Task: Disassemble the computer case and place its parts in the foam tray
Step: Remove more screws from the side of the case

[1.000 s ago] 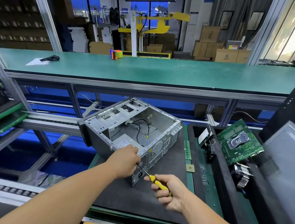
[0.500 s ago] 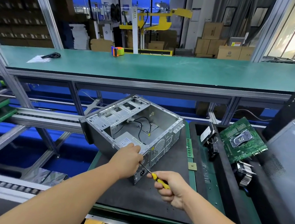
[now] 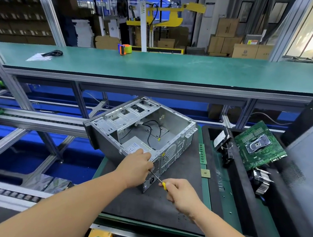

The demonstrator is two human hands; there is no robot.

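Computer case (image 3: 143, 134) lies on its side, open face up, on the dark mat (image 3: 174, 190) of the green work tray, with the foam tray (image 3: 240, 190) just to its right holding a green circuit board (image 3: 260, 147) and a finned metal cooler (image 3: 262, 181). Left hand (image 3: 136, 166) rests on the case's near rear corner, fingers curled over the top edge beside the power supply (image 3: 136, 147). Right hand (image 3: 180, 194) grips a yellow-handled screwdriver (image 3: 159, 180), fingers closed round the handle, the shaft angled up toward the case's rear panel; its tip is hidden by the left hand.
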